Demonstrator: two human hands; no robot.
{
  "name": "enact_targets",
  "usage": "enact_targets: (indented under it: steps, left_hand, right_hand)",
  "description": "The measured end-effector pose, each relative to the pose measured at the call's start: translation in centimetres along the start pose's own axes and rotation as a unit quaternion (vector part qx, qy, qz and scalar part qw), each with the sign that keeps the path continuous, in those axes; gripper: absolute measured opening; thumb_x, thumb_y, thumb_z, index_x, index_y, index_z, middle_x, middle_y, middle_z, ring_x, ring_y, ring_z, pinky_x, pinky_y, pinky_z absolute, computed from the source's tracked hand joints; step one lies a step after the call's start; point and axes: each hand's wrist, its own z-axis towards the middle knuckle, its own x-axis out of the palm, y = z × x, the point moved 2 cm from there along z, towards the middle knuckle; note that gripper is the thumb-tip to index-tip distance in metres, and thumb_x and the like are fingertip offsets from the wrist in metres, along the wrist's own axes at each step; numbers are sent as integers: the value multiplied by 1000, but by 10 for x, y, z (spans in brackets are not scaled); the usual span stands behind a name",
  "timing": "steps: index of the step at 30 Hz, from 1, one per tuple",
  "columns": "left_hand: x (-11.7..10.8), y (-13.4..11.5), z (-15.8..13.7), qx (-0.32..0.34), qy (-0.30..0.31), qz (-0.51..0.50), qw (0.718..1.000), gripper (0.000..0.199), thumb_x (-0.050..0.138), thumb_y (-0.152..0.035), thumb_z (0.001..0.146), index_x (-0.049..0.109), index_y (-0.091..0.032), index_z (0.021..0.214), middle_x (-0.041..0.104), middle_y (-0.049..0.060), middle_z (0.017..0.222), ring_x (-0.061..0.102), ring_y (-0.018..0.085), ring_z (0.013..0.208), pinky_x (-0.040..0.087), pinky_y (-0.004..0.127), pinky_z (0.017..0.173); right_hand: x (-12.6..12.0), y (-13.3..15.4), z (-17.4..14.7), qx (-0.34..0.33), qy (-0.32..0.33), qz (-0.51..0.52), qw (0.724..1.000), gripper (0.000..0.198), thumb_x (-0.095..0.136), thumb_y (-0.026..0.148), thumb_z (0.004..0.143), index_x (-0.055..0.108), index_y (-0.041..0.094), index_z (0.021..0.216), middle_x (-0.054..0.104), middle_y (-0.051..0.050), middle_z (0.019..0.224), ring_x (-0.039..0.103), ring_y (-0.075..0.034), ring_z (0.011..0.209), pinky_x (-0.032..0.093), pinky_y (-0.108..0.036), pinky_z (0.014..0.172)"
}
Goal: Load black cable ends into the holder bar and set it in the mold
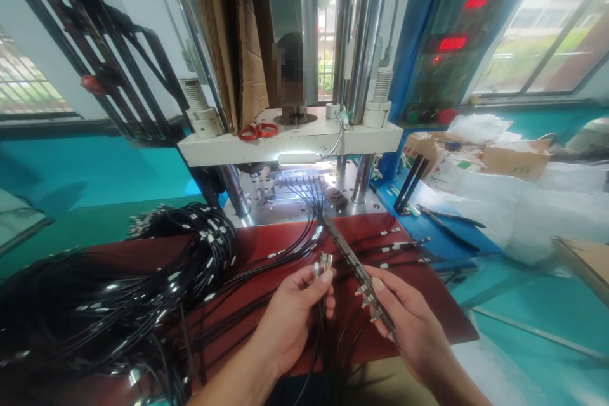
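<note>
My left hand [297, 307] is closed on several black cables, pinching them just below their metal connector ends [324, 261], which stick up past the thumb. My right hand [412, 317] grips a long dark metal bar [349, 257] that slants up and to the left. Small metal connectors [366, 297] sit along the bar's lower half, close to my right fingers. The two hands are a short way apart above a dark red board [419, 304]. Behind them, a row of black cables [307, 193] runs into the lit bed of a press [285, 193].
A large heap of black cables [190, 260] covers the board's left side. More cables [394, 245] lie at its right. Red-handled scissors [257, 132] rest on the press plate [333, 139]. Pliers [450, 219] lie on the blue surface, beside white plastic bags [537, 216]. A control box [442, 44] shows red digits.
</note>
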Motion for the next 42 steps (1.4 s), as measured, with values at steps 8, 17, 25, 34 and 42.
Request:
enact_targets:
  steps: [8, 17, 25, 34, 42]
  left_hand:
    - [3, 6, 5, -2, -44, 115, 992, 23, 63, -36, 79, 51, -17, 77, 34, -9, 52, 25, 3, 41, 15, 19, 40]
    - [12, 3, 3, -28, -30, 205, 978, 20, 65, -29, 76, 53, -15, 70, 37, -10, 46, 24, 2, 38, 17, 18, 40]
    - [10, 2, 3, -46, -17, 165, 985, 19, 66, -26, 75, 51, -16, 68, 36, -10, 46, 23, 2, 37, 14, 19, 39]
    - [1, 0, 4, -23, 24, 122, 992, 23, 68, -34, 76, 56, -14, 78, 48, -4, 59, 39, 5, 47, 32, 18, 45]
    - [-6, 0, 4, 23, -65, 38, 997, 24, 70, -31, 74, 57, -16, 87, 51, -3, 68, 46, 5, 55, 38, 17, 53]
  right_hand:
    - [3, 1, 2, 13, 13, -6, 1000, 43, 51, 45, 90, 57, 17, 122, 51, 2, 60, 38, -7, 45, 32, -19, 39]
    - [6, 8, 0, -3, 33, -52, 998, 43, 50, 44, 90, 58, 15, 121, 54, 1, 62, 40, -7, 45, 34, -20, 41]
    - [6, 7, 0, -8, 41, -89, 995, 46, 48, 47, 90, 57, 16, 124, 59, -2, 69, 40, -8, 46, 36, -21, 42]
    - [4, 3, 0, -8, 30, -63, 998, 45, 50, 46, 90, 57, 18, 124, 56, -1, 66, 39, -8, 46, 33, -20, 40]
    - [0, 1, 3, -8, 47, -20, 999, 43, 50, 43, 91, 57, 16, 123, 54, 0, 65, 37, -7, 46, 33, -20, 40]
